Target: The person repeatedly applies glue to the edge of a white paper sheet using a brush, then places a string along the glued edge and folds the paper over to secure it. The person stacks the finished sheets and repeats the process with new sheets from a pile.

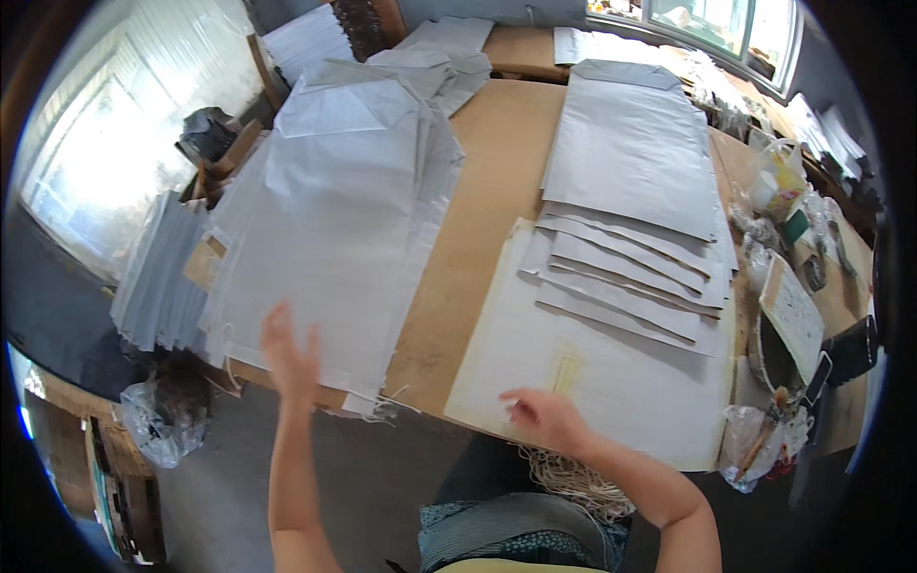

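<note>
My left hand [291, 355] is raised over the near end of a pile of large white paper sacks [330, 229], its fingers apart and nothing in them. Whether it touches the top sack is unclear. White strings [382, 409] hang from the pile's near edge. My right hand [549, 417] is above the near edge of a white sheet [478, 372] with yellowish stains, index finger stretched out, the others loosely bent, holding nothing visible. Beyond it lies a second pile of white paper sacks [630, 153], their near ends fanned out in steps.
Brown board [497, 143] shows between the piles. At the right stand a tilted open container [793, 315], a brush [764, 444] and plastic bags [776, 181]. A bundle of string [578, 482] hangs by my lap. Folded sheets [162, 277] stand at the left.
</note>
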The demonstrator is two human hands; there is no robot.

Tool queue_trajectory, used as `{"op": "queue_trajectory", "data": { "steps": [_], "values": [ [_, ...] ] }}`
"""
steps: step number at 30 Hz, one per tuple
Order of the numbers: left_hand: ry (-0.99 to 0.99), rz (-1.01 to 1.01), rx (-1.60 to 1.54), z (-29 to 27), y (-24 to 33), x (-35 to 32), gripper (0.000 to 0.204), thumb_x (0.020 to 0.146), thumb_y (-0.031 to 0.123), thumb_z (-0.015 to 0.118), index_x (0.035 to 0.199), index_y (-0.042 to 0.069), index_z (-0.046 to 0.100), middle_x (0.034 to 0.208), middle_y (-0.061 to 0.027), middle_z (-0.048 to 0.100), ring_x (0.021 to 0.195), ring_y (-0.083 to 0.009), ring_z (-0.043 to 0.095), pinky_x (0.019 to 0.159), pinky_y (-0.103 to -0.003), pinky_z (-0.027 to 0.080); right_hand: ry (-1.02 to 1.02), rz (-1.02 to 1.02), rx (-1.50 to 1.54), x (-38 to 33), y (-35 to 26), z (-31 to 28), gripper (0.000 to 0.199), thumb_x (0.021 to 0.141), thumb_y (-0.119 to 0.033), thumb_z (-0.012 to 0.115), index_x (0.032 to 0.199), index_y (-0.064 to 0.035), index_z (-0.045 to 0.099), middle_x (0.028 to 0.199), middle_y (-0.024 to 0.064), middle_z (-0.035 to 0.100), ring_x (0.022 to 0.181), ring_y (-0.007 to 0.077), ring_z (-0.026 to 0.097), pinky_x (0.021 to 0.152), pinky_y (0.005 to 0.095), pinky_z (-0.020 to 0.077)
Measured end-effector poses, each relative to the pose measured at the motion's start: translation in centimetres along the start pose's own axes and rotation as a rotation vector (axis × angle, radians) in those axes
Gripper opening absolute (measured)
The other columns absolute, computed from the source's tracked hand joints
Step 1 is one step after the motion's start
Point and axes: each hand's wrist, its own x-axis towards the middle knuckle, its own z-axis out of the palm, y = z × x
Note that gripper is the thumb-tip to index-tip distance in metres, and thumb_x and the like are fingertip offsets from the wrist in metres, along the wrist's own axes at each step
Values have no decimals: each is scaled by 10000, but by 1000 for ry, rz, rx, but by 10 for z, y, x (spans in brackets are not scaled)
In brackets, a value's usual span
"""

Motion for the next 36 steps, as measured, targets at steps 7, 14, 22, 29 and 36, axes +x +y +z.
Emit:
{"op": "queue_trajectory", "data": {
  "steps": [7, 14, 22, 29, 36],
  "values": [
    [-234, 457, 101, 122, 145, -8, 435, 857, 183, 650, 1282, 93, 676, 1490, -178, 472, 1437, -401, 371, 1207, -584, 257, 468, -124, -615, 31, 57, -124, 395, 863, -64, 658, 1254, -114, 641, 917, 115, 665, 883, 320, 657, 744, 442, 546],
    [-330, 188, -181, 173, 229, -24, 489, 892, 210, 622, 1363, 93, 559, 1453, -195, 475, 1407, -415, 389, 1186, -560, 288, 575, 137, -1354, 91, 136, -274, 651, 810, -168, 749, 1425, -132, 539, 1309, 121, 590, 1240, 296, 561, 971, 437, 508],
    [-345, 184, -184, 157, 223, -18, 483, 900, 211, 616, 1360, 93, 533, 1428, -178, 470, 1404, -395, 383, 1162, -546, 308, 232, 382, -657, 138, 96, -325, 906, 763, -347, 833, 1553, -213, 410, 1548, 147, 445, 1437, 330, 425, 1182, 451, 366],
    [-333, 207, -189, 161, 224, -18, 484, 905, 201, 607, 1369, 91, 526, 1443, -179, 454, 1411, -392, 375, 1162, -544, 305, 384, 230, -1676, 113, 166, -340, 537, 952, -152, 587, 1482, -162, 506, 1424, 124, 557, 1338, 321, 523, 1099, 530, 436],
    [-336, 211, -192, 162, 225, -19, 478, 909, 199, 604, 1368, 91, 523, 1435, -190, 461, 1405, -397, 379, 1162, -548, 301, 614, 306, -1379, 120, 197, -345, 197, 904, -103, 599, 1057, -76, 720, 1026, 101, 701, 1036, 270, 686, 854, 361, 593]
  ]
}}
